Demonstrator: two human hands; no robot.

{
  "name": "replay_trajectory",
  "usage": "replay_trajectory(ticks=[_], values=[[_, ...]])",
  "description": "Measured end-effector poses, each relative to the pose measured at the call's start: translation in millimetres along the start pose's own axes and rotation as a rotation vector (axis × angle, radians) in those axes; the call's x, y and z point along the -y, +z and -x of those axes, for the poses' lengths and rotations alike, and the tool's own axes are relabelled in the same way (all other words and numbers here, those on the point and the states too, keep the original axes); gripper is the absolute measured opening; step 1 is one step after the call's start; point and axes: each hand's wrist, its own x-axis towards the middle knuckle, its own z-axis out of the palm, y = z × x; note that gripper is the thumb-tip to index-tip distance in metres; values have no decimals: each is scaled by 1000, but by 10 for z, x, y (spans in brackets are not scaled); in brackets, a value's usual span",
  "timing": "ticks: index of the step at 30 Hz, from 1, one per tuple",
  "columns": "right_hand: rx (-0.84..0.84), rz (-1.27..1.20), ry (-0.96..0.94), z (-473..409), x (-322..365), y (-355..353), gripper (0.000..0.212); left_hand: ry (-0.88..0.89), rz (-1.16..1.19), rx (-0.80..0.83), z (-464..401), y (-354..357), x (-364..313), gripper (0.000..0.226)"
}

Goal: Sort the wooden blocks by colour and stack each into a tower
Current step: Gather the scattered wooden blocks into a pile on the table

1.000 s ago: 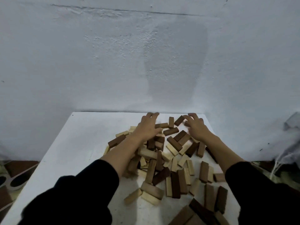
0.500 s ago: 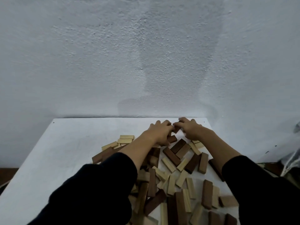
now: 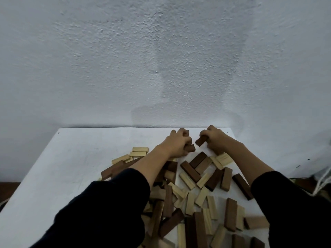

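A loose heap of wooden blocks [image 3: 195, 190] in dark brown, mid brown and pale wood covers the right half of the white table [image 3: 62, 167]. At the far side of the heap, my left hand [image 3: 176, 144] grips dark brown blocks [image 3: 190, 148], one end poking out to the right of its curled fingers. A short gap to the right, my right hand [image 3: 215, 140] grips a dark brown block [image 3: 201, 140] tilted between thumb and fingers. Both forearms lie over the heap and hide part of it.
A few pale blocks [image 3: 138, 152] lie apart at the heap's left edge. The table's left half is bare white surface. A rough white wall [image 3: 161, 59] rises directly behind the table's far edge. White cords [image 3: 322, 179] hang off to the right.
Both hands, spread over the far blocks a second ago, have curled closed around dark brown blocks and lifted them slightly. The camera has come closer to the table.
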Motion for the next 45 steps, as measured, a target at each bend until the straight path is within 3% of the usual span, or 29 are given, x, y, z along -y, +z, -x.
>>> replay_trajectory(ticks=[8,19,37,45], values=[[-71,-57,-7,21,83,-20,26,-53,188,-91,5,29,7,29],[-118,-148,15,30,200,-106,32,-18,280,-138,76,-10,48,28],[-390,-397,-13,530,888,-680,28,60,503,-437,717,-701,-30,20],[-279,-668,-37,1015,1619,-602,23,-40,537,-512,1565,-851,226,21]])
